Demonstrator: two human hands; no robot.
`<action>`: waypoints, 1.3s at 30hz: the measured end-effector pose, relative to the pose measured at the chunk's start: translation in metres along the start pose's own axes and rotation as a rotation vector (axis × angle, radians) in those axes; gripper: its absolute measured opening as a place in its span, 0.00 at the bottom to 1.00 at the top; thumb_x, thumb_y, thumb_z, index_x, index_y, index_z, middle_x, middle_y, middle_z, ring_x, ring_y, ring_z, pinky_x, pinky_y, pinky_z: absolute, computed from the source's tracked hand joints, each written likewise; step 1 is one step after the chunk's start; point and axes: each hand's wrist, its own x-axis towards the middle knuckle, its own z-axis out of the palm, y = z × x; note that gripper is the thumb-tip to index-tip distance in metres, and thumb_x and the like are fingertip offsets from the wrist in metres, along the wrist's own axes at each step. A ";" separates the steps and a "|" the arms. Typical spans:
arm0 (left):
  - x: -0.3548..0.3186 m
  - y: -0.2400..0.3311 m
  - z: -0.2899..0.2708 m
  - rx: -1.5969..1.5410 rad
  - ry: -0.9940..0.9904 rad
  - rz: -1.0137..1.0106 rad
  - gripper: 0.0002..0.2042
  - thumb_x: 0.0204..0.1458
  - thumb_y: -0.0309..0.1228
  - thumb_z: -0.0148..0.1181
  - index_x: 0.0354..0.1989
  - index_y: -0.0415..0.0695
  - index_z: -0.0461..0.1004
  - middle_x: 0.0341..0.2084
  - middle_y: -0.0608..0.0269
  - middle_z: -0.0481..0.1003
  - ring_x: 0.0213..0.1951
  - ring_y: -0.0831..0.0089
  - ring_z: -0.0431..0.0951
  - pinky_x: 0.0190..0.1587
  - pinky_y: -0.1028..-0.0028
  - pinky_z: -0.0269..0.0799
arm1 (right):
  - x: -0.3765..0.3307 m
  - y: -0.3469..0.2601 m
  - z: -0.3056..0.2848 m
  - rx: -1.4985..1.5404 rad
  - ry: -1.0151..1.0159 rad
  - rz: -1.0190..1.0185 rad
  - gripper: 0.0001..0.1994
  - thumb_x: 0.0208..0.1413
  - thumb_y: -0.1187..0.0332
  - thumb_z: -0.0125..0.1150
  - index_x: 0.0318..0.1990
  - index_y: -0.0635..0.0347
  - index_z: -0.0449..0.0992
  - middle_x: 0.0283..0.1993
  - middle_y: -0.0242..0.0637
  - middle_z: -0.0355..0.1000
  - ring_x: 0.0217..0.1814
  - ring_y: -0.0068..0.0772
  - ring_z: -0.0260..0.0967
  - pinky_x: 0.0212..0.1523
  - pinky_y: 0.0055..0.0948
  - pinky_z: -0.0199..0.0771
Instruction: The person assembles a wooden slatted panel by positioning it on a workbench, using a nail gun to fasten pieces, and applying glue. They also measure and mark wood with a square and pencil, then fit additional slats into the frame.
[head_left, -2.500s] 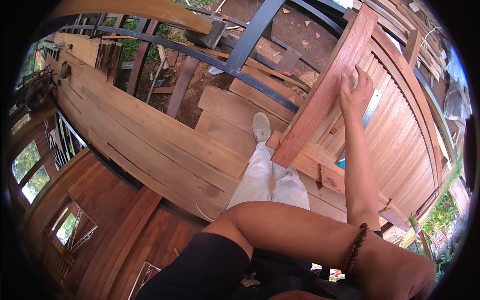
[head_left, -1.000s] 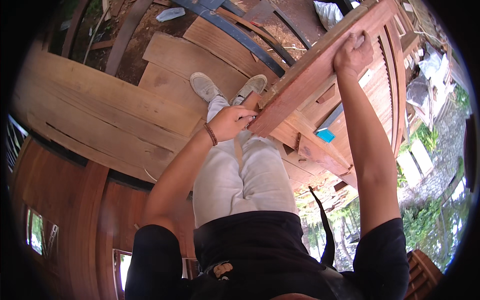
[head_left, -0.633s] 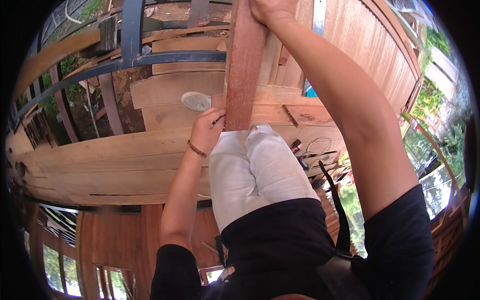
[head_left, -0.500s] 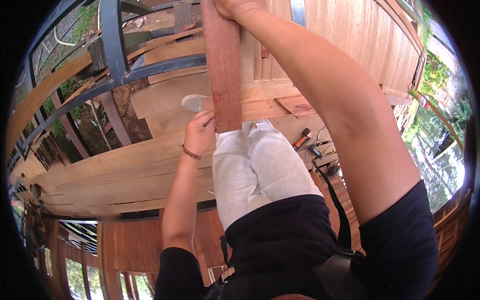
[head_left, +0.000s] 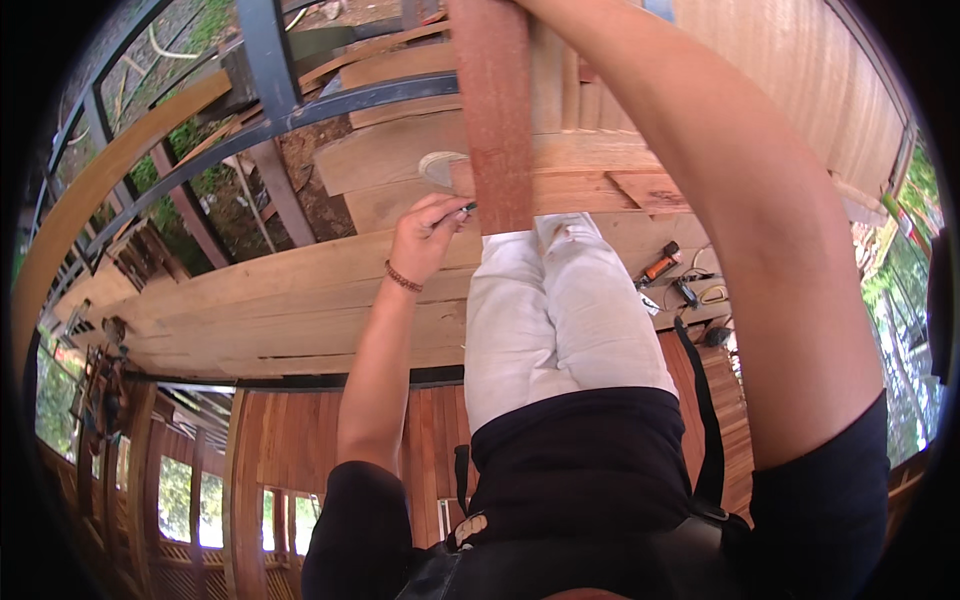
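Observation:
A long reddish-brown board (head_left: 497,120) runs from the top of the view down to my white-trousered thighs. Just left of its lower end is my left hand (head_left: 424,232), fingers pinched together. A short, thin, dark green thing (head_left: 469,207) pokes out of the pinch toward the board's left edge; too little of it shows to tell its kind. My right forearm reaches up past the board's right side. The right hand itself lies beyond the upper edge of the picture, so its fingers are hidden.
Light planks (head_left: 240,290) lie across under my legs. At right are an orange-and-black power tool (head_left: 660,264) and a cable. A small wood offcut (head_left: 650,190) rests right of the board. Dark metal railing (head_left: 270,60) stands at upper left, with ground below.
The view has shifted, so the scene sits farther right and higher. My left hand has come slightly away from the board, and the thin dark thing now shows. The right hand has left the picture.

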 end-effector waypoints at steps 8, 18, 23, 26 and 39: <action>-0.010 0.006 -0.016 0.076 -0.046 0.053 0.10 0.52 0.16 0.55 0.42 0.36 0.77 0.33 0.60 0.75 0.35 0.74 0.76 0.39 0.77 0.73 | 0.000 0.012 0.003 -0.102 0.072 -0.087 0.21 0.54 0.59 0.55 0.56 0.52 0.69 0.53 0.50 0.64 0.56 0.53 0.58 0.59 0.46 0.58; -0.021 0.003 -0.033 0.168 -0.047 0.080 0.10 0.51 0.17 0.55 0.41 0.38 0.78 0.33 0.59 0.76 0.37 0.69 0.77 0.40 0.75 0.73 | 0.001 0.011 0.012 -0.070 0.039 -0.140 0.21 0.53 0.59 0.55 0.55 0.53 0.69 0.51 0.53 0.65 0.52 0.55 0.61 0.56 0.46 0.60; -0.022 0.000 -0.045 0.252 -0.089 0.104 0.11 0.50 0.16 0.56 0.41 0.38 0.78 0.32 0.60 0.75 0.36 0.70 0.77 0.38 0.75 0.72 | 0.002 0.011 0.011 -0.094 0.053 -0.142 0.22 0.53 0.59 0.56 0.55 0.53 0.68 0.51 0.54 0.65 0.54 0.55 0.60 0.57 0.46 0.59; -0.023 0.000 -0.050 0.339 -0.154 0.175 0.12 0.49 0.15 0.56 0.41 0.38 0.78 0.32 0.59 0.75 0.36 0.70 0.77 0.38 0.75 0.73 | 0.002 0.009 0.011 -0.103 0.060 -0.140 0.21 0.54 0.59 0.56 0.55 0.53 0.68 0.51 0.53 0.64 0.54 0.55 0.60 0.57 0.46 0.59; -0.054 -0.019 -0.042 -0.165 0.277 -0.232 0.09 0.56 0.20 0.53 0.43 0.35 0.76 0.35 0.64 0.72 0.34 0.78 0.77 0.39 0.79 0.74 | 0.001 0.003 0.006 -0.033 0.055 -0.110 0.21 0.53 0.60 0.56 0.55 0.52 0.69 0.52 0.54 0.64 0.55 0.57 0.59 0.57 0.47 0.59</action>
